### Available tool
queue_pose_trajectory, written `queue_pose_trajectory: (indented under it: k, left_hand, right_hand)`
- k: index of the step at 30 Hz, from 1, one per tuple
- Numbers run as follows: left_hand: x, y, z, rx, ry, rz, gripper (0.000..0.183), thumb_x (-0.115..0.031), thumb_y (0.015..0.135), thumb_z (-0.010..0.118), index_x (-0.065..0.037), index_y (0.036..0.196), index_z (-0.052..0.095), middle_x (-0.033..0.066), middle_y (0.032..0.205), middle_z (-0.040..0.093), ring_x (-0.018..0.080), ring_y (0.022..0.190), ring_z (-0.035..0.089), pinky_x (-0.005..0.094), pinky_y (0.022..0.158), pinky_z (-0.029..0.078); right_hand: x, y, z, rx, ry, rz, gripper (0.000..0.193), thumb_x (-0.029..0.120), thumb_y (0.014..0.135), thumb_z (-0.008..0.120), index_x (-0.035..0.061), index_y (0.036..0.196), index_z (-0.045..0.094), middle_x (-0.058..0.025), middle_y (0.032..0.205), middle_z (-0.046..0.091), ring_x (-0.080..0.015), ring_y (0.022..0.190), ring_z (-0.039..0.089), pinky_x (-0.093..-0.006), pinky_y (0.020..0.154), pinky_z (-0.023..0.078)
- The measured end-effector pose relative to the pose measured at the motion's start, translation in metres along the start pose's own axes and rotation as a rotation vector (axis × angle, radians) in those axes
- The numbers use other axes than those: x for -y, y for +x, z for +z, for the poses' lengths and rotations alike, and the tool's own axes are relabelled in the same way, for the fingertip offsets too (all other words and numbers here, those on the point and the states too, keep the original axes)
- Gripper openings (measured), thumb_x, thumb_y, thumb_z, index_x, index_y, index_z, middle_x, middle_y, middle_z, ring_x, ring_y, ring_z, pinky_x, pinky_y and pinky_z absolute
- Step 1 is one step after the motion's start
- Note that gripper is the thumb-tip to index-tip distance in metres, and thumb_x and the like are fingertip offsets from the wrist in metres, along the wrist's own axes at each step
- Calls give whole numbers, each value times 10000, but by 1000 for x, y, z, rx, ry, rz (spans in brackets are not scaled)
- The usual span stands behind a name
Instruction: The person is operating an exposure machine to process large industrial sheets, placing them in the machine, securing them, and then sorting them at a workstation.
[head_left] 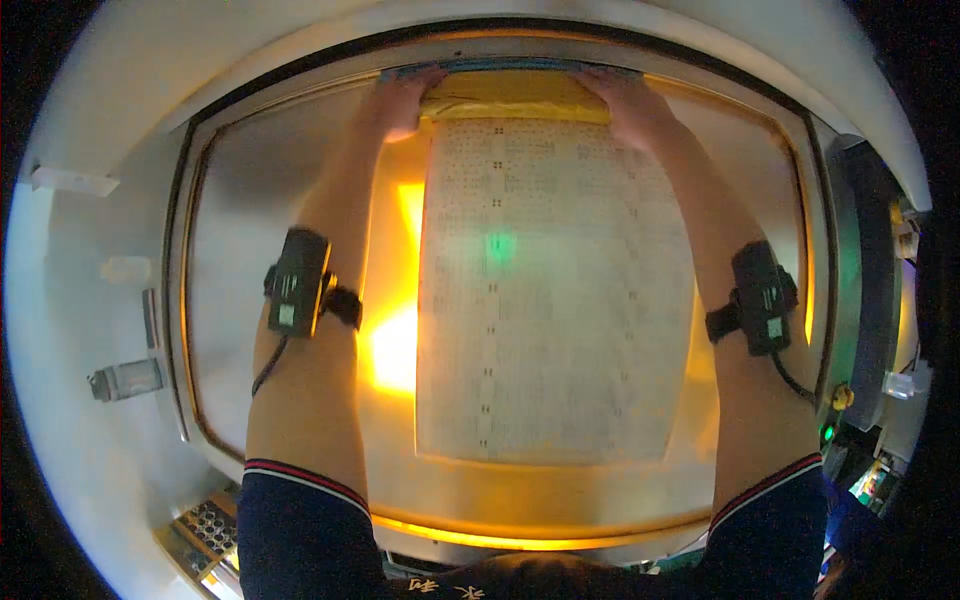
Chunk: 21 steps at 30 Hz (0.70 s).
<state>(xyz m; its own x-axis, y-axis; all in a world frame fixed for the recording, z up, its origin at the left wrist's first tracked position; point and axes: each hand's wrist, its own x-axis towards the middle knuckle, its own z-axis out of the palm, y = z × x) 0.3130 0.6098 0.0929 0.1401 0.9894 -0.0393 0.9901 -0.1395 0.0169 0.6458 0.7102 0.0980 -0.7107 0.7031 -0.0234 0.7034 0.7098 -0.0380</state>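
Both my arms reach across a framed flat surface to its far side. There, a wide yellow strip (520,95) with a blue edge lies across the end of a pale sheet (550,300). My left hand (404,103) is at the strip's left end, its fingers closed over the blue edge. At the right end, my right hand (616,102) grips in the same way. The fingertips are small and blurred. The sheet carries rows of small dark dots and marks, and a green light spot falls on it.
A dark-edged metal frame (188,300) surrounds the surface, with bright yellow light left of the sheet. A strapped black device sits on each forearm. On the left are a clear cylinder (127,381) and a rack of round holes (212,528); a yellow knob (843,397) is on the right.
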Motion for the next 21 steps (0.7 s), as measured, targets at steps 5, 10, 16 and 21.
queue_pose_trajectory:
  k: [5,10,16,21]
  left_hand:
    - [-50,-17,-40,62,-500,-184,668,-11,750,630,-134,1387,470,173,1321,560,363,1183,552,444,1051,425]
    - [-30,-77,4,42,208,-27,798,-158,790,710,-185,1484,317,11,1520,367,391,1355,344,534,1080,367]
    - [-199,-281,-10,545,-73,-37,888,-253,760,666,-75,1509,221,227,1410,437,481,1278,369,617,1053,302]
    - [-370,-447,-69,473,-217,155,670,-208,830,598,-150,1458,371,76,1492,404,556,1188,467,737,1014,262]
  right_hand:
    - [-15,-11,-2,46,150,-58,805,-78,731,594,221,1451,394,-51,1499,394,-284,1353,402,-408,1108,376]
    - [45,-73,9,-38,-99,-16,863,-5,699,691,191,1470,354,-81,1520,354,-318,1368,374,-525,1129,297]
    - [88,-344,-14,191,-81,-193,623,166,830,612,134,1421,416,-117,1478,406,-320,1305,434,-542,1081,312]
    - [113,-567,-72,470,282,-204,595,231,860,580,194,1432,421,-132,1481,400,-381,1352,377,-623,1033,355]
